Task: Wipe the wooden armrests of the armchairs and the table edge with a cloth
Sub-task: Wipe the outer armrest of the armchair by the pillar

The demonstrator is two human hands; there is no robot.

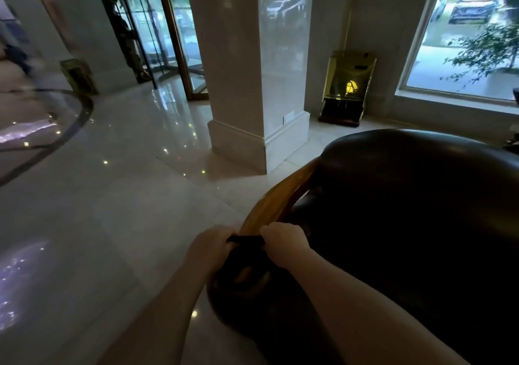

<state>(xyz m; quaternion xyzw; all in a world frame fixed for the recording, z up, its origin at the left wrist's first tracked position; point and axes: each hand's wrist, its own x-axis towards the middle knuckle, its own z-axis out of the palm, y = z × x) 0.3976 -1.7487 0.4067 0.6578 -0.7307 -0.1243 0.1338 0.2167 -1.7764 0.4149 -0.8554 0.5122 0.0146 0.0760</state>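
Both hands, the left hand (210,242) and right hand (282,237), hold a dark cloth (247,240) tight over the wooden armrest (276,196). Best to pull it slowly along the armrest.

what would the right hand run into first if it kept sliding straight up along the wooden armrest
Probably the dark leather backrest. The right hand and left hand hold a dark cloth across the wooden armrest, which curves up bare until it meets the backrest. Depth there is hard to judge.
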